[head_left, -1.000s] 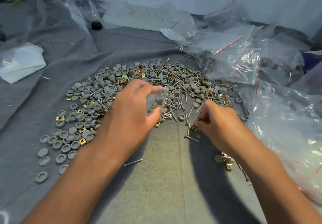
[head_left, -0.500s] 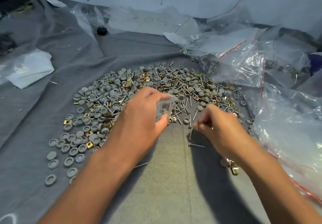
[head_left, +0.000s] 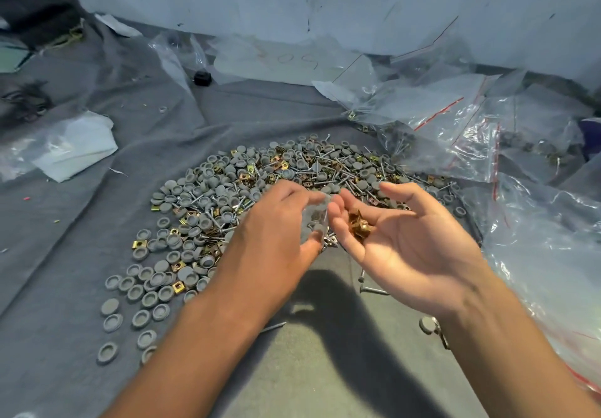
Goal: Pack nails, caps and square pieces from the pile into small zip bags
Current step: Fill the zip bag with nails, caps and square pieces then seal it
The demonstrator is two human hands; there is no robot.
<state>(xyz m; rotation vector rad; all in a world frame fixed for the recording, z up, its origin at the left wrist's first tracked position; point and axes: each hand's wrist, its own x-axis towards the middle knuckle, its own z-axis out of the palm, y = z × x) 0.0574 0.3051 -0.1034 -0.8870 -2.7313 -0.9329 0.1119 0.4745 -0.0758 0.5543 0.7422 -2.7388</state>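
A wide pile (head_left: 260, 183) of grey round caps, nails and brass square pieces lies on the grey cloth. My left hand (head_left: 276, 225) pinches a small clear zip bag (head_left: 314, 219) between thumb and fingers, just above the pile's near edge. My right hand (head_left: 406, 242) is turned palm up beside the bag, its fingers loosely spread. Several brass square pieces (head_left: 359, 225) lie on its fingers, close to the bag's mouth. Two loose nails (head_left: 374, 291) lie on the cloth under the right hand.
Large clear zip bags with red strips (head_left: 455, 131) lie at the back right, and another big bag (head_left: 553, 255) along the right. A folded white bag (head_left: 71, 147) sits at the left. A black cap (head_left: 202, 78) lies farther back. A wall stands behind.
My right hand has lifted off the cloth and turned palm up, now showing brass square pieces on its fingers next to the bag. My left hand still holds the bag.
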